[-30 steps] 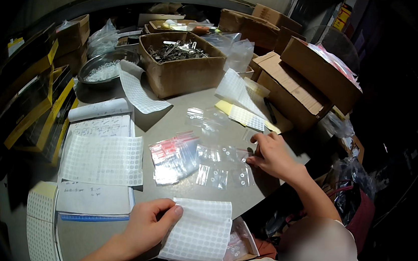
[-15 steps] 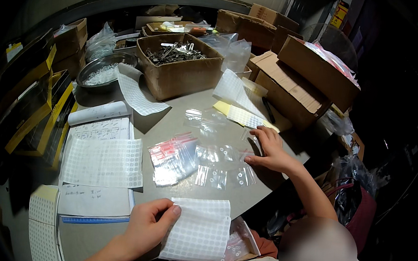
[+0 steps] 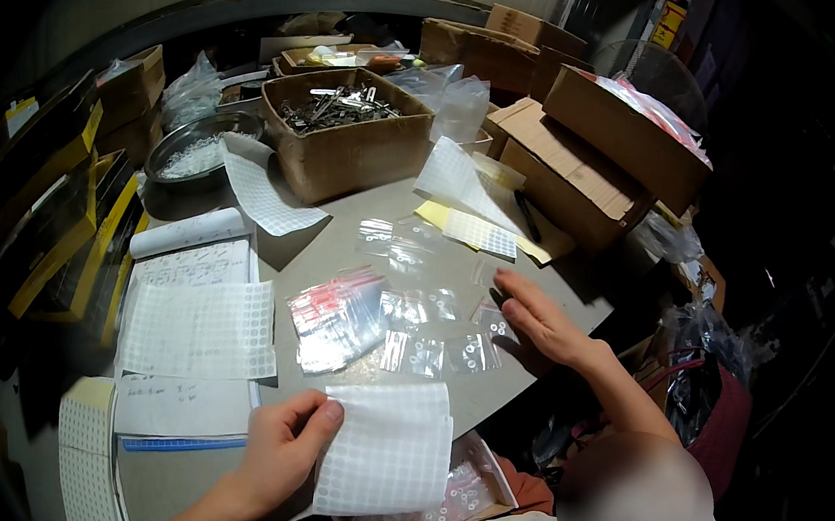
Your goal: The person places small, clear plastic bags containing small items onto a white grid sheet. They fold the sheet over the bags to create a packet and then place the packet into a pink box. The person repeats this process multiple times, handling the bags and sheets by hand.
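In the lower middle of the frame, our left hand (image 3: 281, 443) held a white sheet of round stickers (image 3: 386, 458) by its upper left edge, pinched between thumb and fingers. Right of centre, we had our right hand (image 3: 547, 328) with its fingers stretched out together and the thumb near them; we saw nothing in its grasp. Its fingertips were just beside the small clear bags (image 3: 414, 353), though we could not tell whether they touched the nearest one. These bags lay spread over the middle of the tabletop (image 3: 302, 255), and several showed small white rings; we could not tell if those were inside or on the plastic. Left of them, near the centre, we had a pile of clear bags with red edges (image 3: 336, 323). At left, a dotted sheet (image 3: 200, 325) lay across a notebook (image 3: 184, 407). Farther up, a curled sheet (image 3: 268, 191) leaned between a metal bowl (image 3: 174, 179) and a cardboard box (image 3: 347, 158) full of metal pieces. Above the right hand we saw yellow paper (image 3: 432, 214), a smaller dotted sheet (image 3: 480, 233) on it and a black pen (image 3: 527, 216). Below the tabletop's edge, at bottom centre, we had a white box (image 3: 499, 474) holding more ringed bags, partly hidden by the sheet in our left hand.
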Demonstrator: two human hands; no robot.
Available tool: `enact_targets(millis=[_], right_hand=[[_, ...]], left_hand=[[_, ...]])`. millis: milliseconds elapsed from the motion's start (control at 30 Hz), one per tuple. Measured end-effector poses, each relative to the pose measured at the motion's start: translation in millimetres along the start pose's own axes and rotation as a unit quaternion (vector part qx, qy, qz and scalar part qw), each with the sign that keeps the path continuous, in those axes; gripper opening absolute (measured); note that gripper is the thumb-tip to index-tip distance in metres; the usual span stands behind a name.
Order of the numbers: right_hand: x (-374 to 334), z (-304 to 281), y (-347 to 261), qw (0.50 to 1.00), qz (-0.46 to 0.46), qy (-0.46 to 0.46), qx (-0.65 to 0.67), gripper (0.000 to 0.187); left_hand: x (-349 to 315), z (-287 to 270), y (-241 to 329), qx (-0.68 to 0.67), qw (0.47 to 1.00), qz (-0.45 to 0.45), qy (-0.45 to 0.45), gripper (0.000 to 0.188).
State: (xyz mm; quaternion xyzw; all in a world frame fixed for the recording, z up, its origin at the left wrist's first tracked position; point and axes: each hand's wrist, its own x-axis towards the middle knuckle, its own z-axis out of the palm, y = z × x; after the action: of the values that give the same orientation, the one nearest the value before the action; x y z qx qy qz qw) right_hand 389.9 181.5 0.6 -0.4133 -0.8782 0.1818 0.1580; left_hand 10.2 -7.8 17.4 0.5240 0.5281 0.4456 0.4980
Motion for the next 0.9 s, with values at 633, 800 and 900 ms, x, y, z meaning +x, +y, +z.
enact_targets(millis=[633,800,900], right_hand=[[-15,59,-113,0.994,-0.032,0.036,-0.096,0.057],[-53,72,-128,0.989,-0.099,0.106,0.022,0.042],[-74,76,-140,0.982,-0.136,0.088,0.094,0.04]], left_hand=[[22,-31,21,-0.272,0.943,0.066,0.179,0.033],[23,-35,20,-0.241,0.957,0.051,0.155,0.033],[23,-29,22,-0.24,0.956,0.05,0.162,0.033]])
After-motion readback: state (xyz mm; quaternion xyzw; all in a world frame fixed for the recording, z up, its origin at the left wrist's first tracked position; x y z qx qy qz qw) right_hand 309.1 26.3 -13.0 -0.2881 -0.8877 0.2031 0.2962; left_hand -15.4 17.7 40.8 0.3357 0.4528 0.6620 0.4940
